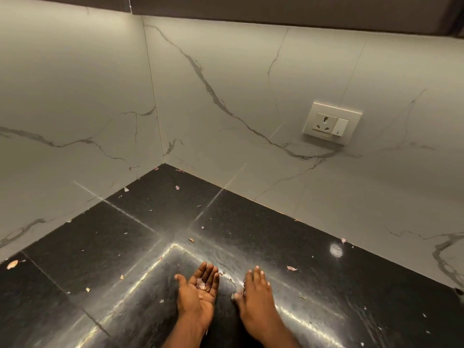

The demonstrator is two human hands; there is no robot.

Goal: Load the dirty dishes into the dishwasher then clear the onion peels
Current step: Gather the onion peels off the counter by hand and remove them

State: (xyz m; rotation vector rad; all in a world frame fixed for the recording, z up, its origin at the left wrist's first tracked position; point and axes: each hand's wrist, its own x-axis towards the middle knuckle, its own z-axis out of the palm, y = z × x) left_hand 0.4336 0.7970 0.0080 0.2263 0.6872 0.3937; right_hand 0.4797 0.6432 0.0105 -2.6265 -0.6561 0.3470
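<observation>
My left hand (198, 290) lies palm up on the black granite counter (125, 234), fingers relaxed, with a few pink onion peels (201, 284) cupped in the palm. My right hand (256, 292) rests palm down beside it, fingers straight, its inner edge against a small heap of peel bits (241, 290). Several loose onion peels are scattered over the counter: one at the far left (12, 264), one to the right (291, 268), one near the right wall (343, 240), one in the middle (191, 239).
White marble walls meet in a corner (163, 162) behind the counter. A power socket with switch (331, 123) sits on the right wall. Dark cabinets (276, 8) hang overhead. No dishes or dishwasher are in view.
</observation>
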